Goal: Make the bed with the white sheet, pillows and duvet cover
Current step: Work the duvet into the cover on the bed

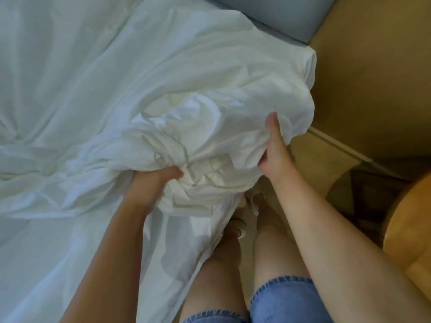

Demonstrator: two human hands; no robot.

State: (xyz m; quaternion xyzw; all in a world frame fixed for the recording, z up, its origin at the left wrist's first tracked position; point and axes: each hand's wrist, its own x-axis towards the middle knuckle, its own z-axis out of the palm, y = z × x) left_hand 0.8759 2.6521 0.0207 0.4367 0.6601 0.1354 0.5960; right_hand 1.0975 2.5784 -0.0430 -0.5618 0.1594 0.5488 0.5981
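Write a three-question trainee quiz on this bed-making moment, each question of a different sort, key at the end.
1. True or false: both the left hand and the right hand grip the bunched white bedding.
2. Where does the person stand? A) kneeling on the mattress B) on the floor at the bed's edge C) behind the headboard
3. Fill in: the person wears blue ____ shorts.

Key: 1 true; 2 B; 3 denim.
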